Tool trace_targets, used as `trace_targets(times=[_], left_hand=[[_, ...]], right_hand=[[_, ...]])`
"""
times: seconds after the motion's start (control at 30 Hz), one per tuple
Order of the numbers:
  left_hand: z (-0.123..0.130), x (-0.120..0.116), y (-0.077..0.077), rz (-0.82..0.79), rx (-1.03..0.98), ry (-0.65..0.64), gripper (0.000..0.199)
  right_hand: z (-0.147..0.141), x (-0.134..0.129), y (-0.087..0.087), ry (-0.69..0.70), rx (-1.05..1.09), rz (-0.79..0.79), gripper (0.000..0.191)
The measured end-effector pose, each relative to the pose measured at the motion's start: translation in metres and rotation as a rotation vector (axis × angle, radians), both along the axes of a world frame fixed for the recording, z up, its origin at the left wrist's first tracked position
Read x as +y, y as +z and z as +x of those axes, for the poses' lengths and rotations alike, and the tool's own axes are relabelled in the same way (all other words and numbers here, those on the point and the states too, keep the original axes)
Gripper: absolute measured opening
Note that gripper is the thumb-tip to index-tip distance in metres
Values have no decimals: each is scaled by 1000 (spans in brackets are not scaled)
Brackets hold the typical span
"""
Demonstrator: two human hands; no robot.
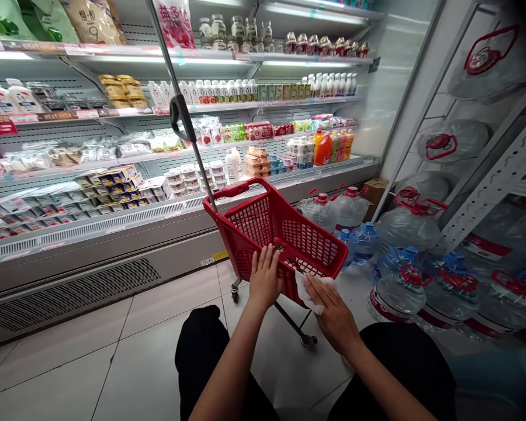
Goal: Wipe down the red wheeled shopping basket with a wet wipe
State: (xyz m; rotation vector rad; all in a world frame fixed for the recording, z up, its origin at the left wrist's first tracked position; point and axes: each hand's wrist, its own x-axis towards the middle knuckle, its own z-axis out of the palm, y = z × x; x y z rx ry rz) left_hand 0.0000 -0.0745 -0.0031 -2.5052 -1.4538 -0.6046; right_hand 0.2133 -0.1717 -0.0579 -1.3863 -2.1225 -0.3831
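Observation:
A red plastic shopping cart [309, 231] with a perforated basket and small wheels stands in front of my knees. My left hand [265, 278] lies with its fingers stretched out on the near side of the basket. Against the same side, farther right, my right hand [335, 313] presses a white wipe [307, 297], which is partly hidden under the fingers. A tall metal pole [160, 29] with a black grip [182, 117] rises from the cart's left end. The basket floor shows only in part, behind the hands.
An open refrigerated display case [175, 216] with shelves of bottles, tubs and pouches runs along the left and back. Large water bottles [397, 295] with red handles crowd the floor at right, beside a white metal rack [486, 169]. Pale tiles [158, 345] cover the floor.

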Motion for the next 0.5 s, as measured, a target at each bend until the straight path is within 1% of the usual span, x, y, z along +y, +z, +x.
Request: trace_targets(times=[0.07,0.1,0.2,0.27,0.3,0.37,0.43,0.5], left_hand=[[-1,-9,-3,-5,7,-70,82],[-3,-13,-4,-9,0,-84,82],[-5,-18,-3,-22,-37,-59,77],[-1,-18,-1,-25,-54,-34,71],[4,-19,-1,-25,-65,-13,69],[18,-23,-3,-24,-79,8,65],[34,-32,-9,-22,-75,-28,62],[46,-42,-16,-18,-68,-73,63]], right_hand=[[15,-3,-5,52,-7,-27,72],[24,-1,-7,63,4,-44,69],[51,15,-6,19,98,-79,64],[58,26,-4,-32,175,-87,61],[56,30,-2,-48,209,-86,60],[39,31,-1,-33,248,-87,58],[12,24,-3,26,272,-84,59],[-14,16,-5,71,302,-75,61]])
